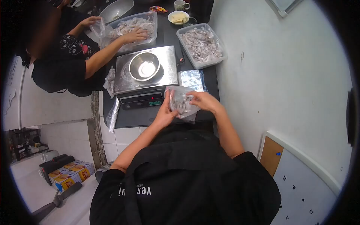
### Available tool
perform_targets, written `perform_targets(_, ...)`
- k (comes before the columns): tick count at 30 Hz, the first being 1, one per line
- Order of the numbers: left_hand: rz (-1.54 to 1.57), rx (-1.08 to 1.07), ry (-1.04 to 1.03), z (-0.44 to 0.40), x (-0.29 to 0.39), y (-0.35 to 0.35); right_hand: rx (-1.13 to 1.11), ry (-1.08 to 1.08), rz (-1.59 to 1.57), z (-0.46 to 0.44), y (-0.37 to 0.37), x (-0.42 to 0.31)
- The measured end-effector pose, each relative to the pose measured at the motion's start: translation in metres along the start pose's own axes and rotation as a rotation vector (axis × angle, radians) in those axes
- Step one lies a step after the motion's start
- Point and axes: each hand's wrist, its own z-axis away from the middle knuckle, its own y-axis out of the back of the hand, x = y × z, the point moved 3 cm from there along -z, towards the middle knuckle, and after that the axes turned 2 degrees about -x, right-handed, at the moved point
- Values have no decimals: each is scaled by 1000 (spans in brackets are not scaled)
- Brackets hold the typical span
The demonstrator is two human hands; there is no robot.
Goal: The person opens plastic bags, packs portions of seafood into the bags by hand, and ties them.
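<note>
A clear plastic bag [182,99] with pale, greyish pieces of what looks like seafood is held in front of me, near the table's front edge. My left hand [165,113] grips its left side, thumb against the plastic. On the other side my right hand [203,101] pinches the bag near its upper right; the fingertips partly hide what they hold. Just beyond is a digital scale [168,56] with a lit display. An empty-looking steel bowl [144,66] rests on its platform. A stack of flat plastic bags [192,80] lies right of the scale.
A co-worker at the left reaches into a clear tub [156,28] of similar pieces, holding a plastic bag [98,28]. Another full tub [202,45] stands by the right wall. Farther back are a plate [178,17], a mug [180,5] and a large bowl [116,10].
</note>
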Motion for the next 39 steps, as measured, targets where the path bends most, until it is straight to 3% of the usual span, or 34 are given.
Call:
perform_targets(1, -47, -16, -65, 3, 2, 1, 1, -3, -3, 7, 7, -5)
perform_targets(3, -93, -36, -129, 9, 8, -2, 377, -117, 8, 24, 35, -13)
perform_targets(4, -85, -51, -91, 13, 10, -5, 555, -62, 192, 33, 41, -21)
perform_targets(5, -75, -67, -56, 16, 13, -10, 562, -69, 195, 31, 30, -3)
perform_targets(7, -61, -99, -54, 18, 19, -18, 271, -93, 226, 13, -6, 47)
perform_targets(9, -50, -116, -63, 15, 23, -18, 154, -1, 230, 19, 1, 25)
perform_targets(11, -425, -152, -292, 18, 25, -15, 287, -163, -121, 26, 25, 9)
perform_targets(13, -318, -169, -265, 23, 27, -21, 333, -194, -242, 45, 50, -33)
perform_targets(16, -237, -168, -262, 12, 34, -37, 419, -44, -150, 57, 62, -54)
perform_targets(18, -264, -132, -271, 3, 33, -48, 557, 273, 106, 59, 49, -76)
perform_targets(20, -627, -50, -284, -10, 34, -58, 519, 360, 127, 58, 35, -87)
perform_targets(21, -629, -54, -290, -17, 35, -58, 481, 445, 147, 60, 31, -93)
perform_targets(22, -685, -84, -220, -26, 33, -58, 414, 252, 130, 67, 33, -95)
perform_targets(23, -740, -112, -149, -33, 30, -59, 419, 255, 136, 74, 37, -93)
perform_targets(24, -659, -20, -328, -33, 35, -62, 516, 255, -27, 84, 45, -85)
perform_targets(26, -584, 26, -227, -37, 36, -55, 613, 255, -193, 96, 42, -79)
perform_targets(27, -511, 72, -128, -39, 38, -51, 738, 253, 25, 101, 35, -79)
perform_targets(29, -498, 114, -217, -39, 39, -54, 866, 243, 241, 92, 11, -70)
perform_targets(32, -753, 64, -330, -20, 65, -73, 754, 149, 205, 48, -45, -39)
perform_targets(34, -1089, -16, -676, -10, 79, -78, 835, 249, -137, 19, -34, -26)
perform_targets(35, -1090, -10, -675, -5, 88, -73, 831, 253, -137, 13, -25, -24)
perform_targets(37, -614, -32, -312, 2, 106, -50, 625, 111, -300, 8, -1, -36)
perform_targets(38, -611, -26, -318, 1, 108, -35, 666, 160, -335, 14, 4, -51)
perform_targets(39, -760, -29, -512, -1, 110, -19, 661, 166, -327, 21, 12, -67)
